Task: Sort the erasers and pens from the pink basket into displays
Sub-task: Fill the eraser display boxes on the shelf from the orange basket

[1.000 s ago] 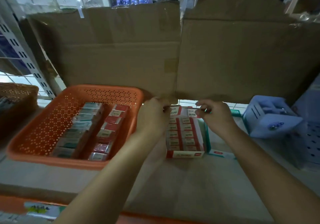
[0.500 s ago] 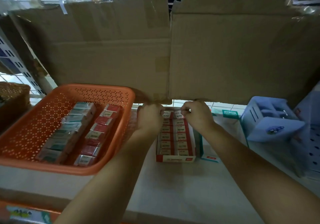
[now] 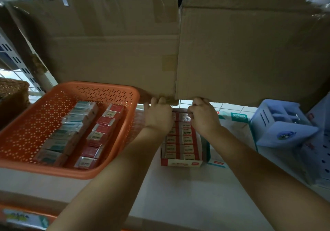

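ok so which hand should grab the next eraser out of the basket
Left, likely: the left hand is next to the pink basket holding the erasers; the right hand is farther off, across the display box, and would reach over it.

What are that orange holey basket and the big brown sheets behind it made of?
The basket looks like moulded plastic, matte, with regular holes and a rolled rim. The brown sheets seem to be cardboard: dull paper face, fold creases, tape patches, torn edges.
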